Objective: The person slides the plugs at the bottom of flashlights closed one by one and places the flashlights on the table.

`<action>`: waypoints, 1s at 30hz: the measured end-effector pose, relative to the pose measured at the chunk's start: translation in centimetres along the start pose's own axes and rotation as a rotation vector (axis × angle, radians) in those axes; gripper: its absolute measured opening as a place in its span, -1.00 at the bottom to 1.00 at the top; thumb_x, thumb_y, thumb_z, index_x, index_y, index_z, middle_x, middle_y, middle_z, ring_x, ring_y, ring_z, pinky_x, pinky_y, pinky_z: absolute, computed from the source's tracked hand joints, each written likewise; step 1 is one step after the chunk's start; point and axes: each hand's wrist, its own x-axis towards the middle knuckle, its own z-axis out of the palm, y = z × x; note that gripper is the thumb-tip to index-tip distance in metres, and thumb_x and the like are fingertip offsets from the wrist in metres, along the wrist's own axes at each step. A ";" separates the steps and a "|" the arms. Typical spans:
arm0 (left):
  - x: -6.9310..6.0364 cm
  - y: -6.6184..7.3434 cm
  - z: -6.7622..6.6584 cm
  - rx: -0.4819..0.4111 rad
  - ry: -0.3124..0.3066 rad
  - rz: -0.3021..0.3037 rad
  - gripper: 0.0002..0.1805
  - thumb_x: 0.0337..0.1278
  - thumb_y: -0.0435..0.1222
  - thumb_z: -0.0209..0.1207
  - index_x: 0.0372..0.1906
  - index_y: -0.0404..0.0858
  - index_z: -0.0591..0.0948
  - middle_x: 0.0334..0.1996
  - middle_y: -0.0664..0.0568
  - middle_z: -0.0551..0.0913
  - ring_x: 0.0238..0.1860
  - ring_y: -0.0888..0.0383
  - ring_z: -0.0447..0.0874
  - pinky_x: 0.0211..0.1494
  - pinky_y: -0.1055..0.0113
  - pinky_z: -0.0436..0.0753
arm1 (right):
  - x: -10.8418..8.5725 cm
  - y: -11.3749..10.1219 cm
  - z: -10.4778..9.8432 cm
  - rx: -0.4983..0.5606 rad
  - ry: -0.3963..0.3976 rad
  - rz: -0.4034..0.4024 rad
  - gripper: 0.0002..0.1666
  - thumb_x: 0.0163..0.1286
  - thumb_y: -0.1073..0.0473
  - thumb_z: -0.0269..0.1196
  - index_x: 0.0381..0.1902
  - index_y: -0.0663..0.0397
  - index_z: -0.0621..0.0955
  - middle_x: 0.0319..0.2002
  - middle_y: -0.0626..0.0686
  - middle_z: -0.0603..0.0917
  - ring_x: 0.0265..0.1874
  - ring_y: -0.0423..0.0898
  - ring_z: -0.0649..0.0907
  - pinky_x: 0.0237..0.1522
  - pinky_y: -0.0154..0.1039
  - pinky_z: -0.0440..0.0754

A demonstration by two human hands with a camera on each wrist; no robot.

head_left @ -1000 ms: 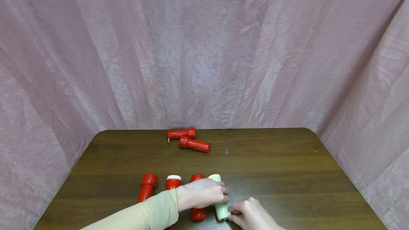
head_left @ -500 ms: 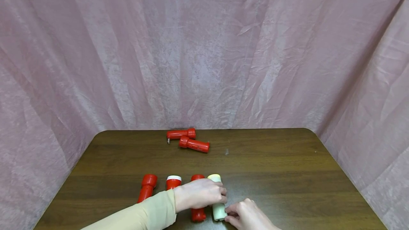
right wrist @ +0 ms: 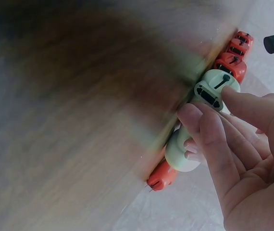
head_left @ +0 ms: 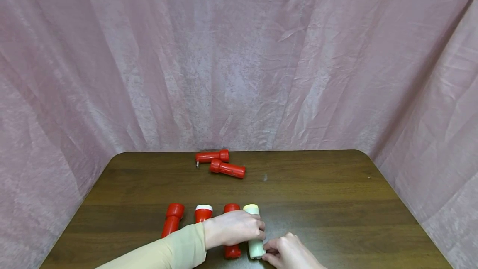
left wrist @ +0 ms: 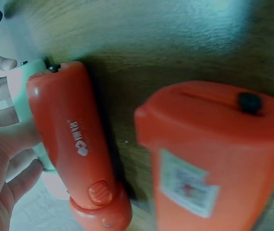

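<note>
A pale green flashlight point(head_left: 256, 249) with a yellowish head rim lies on the table, its tail end towards me. My left hand point(head_left: 235, 227) reaches over from the left and holds its body, with fingers curled along the far side. At the tail end, my right hand point(head_left: 289, 252) pinches the flashlight between thumb and fingers; the right wrist view shows the black slot and slider on that end cap point(right wrist: 217, 87). Directly left of it lies a red flashlight point(head_left: 232, 251), partly under my left hand and close against the green one in the left wrist view.
Further left lie a red flashlight with a white rim point(head_left: 203, 213), mostly behind my sleeve, and an all-red one point(head_left: 173, 221). Near the back edge are two more red flashlights, one with metal prongs out point(head_left: 210, 156) and one angled in front point(head_left: 228, 168). Pink curtains point(head_left: 239, 61) hang behind.
The green flashlight's tail end has swung slightly left, so it lies straighter beside the red one. Both hands shifted a little left with it; over the last half second they hardly moved.
</note>
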 end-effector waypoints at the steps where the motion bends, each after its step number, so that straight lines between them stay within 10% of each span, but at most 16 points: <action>1: 0.1 0.0 0.0 -0.002 0.000 -0.003 -0.81 0.21 -0.21 0.29 -0.20 0.24 0.72 -0.20 0.42 0.71 -0.08 0.43 0.65 -0.04 0.62 0.63 | 0.0 0.0 0.0 -0.006 0.003 -0.002 -0.70 0.11 0.21 0.55 -0.59 -0.20 0.62 -0.76 -0.29 0.46 -0.56 -0.72 0.07 -0.56 -0.76 0.03; 30: -0.1 -0.2 0.2 0.010 0.042 -0.005 -0.77 0.27 -0.21 0.28 -0.09 0.22 0.70 -0.10 0.39 0.70 0.01 0.43 0.64 0.05 0.61 0.64 | -0.5 0.0 -1.2 0.104 -0.035 0.063 -0.84 0.28 0.12 0.50 -0.43 -0.16 0.69 -0.70 -0.28 0.50 -0.57 -0.72 0.17 -0.57 -0.78 0.12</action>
